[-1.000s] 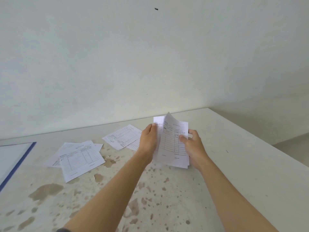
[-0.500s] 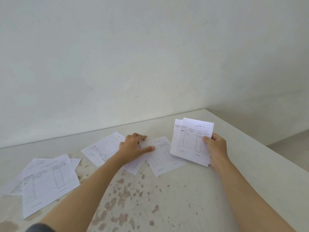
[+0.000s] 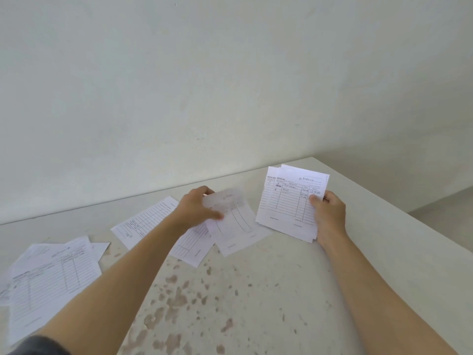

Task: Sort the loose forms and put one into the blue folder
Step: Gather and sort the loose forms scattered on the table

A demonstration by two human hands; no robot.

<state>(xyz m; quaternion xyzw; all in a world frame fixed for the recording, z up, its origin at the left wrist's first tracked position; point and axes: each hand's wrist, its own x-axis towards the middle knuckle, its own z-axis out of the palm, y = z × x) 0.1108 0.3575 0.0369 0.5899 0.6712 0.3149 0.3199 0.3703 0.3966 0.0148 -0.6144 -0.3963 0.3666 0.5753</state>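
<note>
The table fills the lower half of the frame, and the wall stands behind it across the upper half. Right of centre, the right hand holds a stack of forms. Just left of it, at centre, the left hand pinches a single form above overlapping sheets that lie on the table. Another form lies further left, partly under the left forearm. A loose pile sits at the lower left edge.
</note>
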